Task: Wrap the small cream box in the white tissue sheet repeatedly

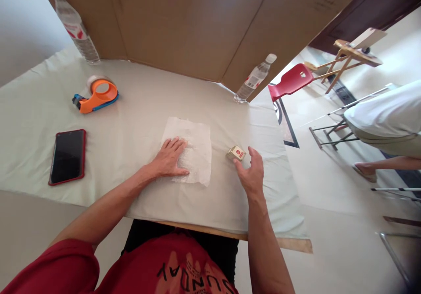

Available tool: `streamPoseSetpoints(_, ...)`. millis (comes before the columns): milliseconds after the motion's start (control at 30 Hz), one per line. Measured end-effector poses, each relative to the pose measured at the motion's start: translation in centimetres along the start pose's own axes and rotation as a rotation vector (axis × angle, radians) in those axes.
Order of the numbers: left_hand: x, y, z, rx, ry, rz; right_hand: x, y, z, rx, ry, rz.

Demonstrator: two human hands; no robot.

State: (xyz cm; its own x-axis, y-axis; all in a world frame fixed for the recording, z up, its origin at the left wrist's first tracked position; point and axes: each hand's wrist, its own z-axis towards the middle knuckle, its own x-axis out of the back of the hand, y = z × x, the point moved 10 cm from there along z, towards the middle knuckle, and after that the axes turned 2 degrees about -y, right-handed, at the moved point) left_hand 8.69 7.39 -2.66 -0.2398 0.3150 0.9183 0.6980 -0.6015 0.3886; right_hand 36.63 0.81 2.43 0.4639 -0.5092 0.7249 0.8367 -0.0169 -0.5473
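A small box (236,153) with a pale, red-marked face and gold-toned sides rests on a cloth-covered table (138,105), just off the thumb and index finger of a person's right hand (251,169). That hand is open, its thumb and fingers parted and curved toward the box; whether the thumb tip touches it cannot be told from this angle.

To the left of the box, the left hand (169,159) lies open and palm down, fingers extended, on a thin white sheet (200,154). Most of the sheet spreads out to the right of that hand, with a strip reaching beyond its fingertips.

Well to the left of the left hand lies a dark-screened phone (68,157) in a red case. Farther out beyond the same hand, also to its left, sits an orange and blue tape dispenser (89,105) with a roll fitted.

Beyond both hands rises a brown cardboard panel (177,26). A clear bottle (76,29) stands before it, far to the left of the left hand; a second bottle (255,81) stands beyond the right hand.

Past the table, to the right of the right hand, are a red chair (294,81), a wooden stool (357,54) and another person (388,112) in a white top.
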Motion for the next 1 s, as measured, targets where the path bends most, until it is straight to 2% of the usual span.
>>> streamPoseSetpoints(67, -0.1, -0.1, 0.0, 0.006, 0.001, 0.005, 0.3, -3.7, -0.7, 0.106, 0.055, 0.011)
streamPoseSetpoints(100, -0.2, -0.1, 0.0, 0.004, 0.004, 0.009, -0.3, -6.0, -1.1, 0.174, 0.027, 0.030)
streamPoseSetpoints(167, -0.2, -0.2, 0.0, 0.000, 0.018, 0.018, -3.0, -10.3, -2.0, 0.321, -0.151, 0.058)
streamPoseSetpoints(233, -0.1, -0.4, 0.0, -0.005, 0.041, 0.027, -6.6, -13.0, -3.1, 0.408, -0.381, 0.023)
streamPoseSetpoints(300, 0.0, -0.5, 0.0, -0.007, 0.055, 0.033, -9.4, -13.3, -3.9, 0.410, -0.564, -0.036)
streamPoseSetpoints(367, 0.1, -0.6, -0.1, -0.009, 0.053, 0.038, -10.9, -12.5, -4.2, 0.390, -0.667, -0.067)
streamPoseSetpoints(533, 0.6, -0.8, -0.2, -0.004, 0.051, 0.029, -11.6, -10.9, -4.3, 0.398, -0.753, -0.059)
streamPoseSetpoints(700, 0.9, -1.0, -0.1, -0.003, 0.056, 0.008, -10.8, -11.3, -4.1, 0.420, -0.684, 0.012)
streamPoseSetpoints(800, 0.7, -1.1, 0.0, -0.002, 0.023, -0.003, -7.9, -10.9, -2.8, 0.418, -0.496, 0.072)
streamPoseSetpoints(867, 0.8, -1.1, 0.0, -0.008, 0.016, -0.020, -4.9, -8.8, -1.1, 0.340, -0.305, 0.056)
streamPoseSetpoints(933, 0.8, -1.1, 0.0, -0.009, 0.014, -0.036, -2.3, -5.4, 0.5, 0.186, -0.151, -0.012)
streamPoseSetpoints(1000, 0.8, -1.2, 0.0, 0.004, 0.005, -0.040, -1.5, -1.5, 1.4, 0.008, -0.138, -0.088)
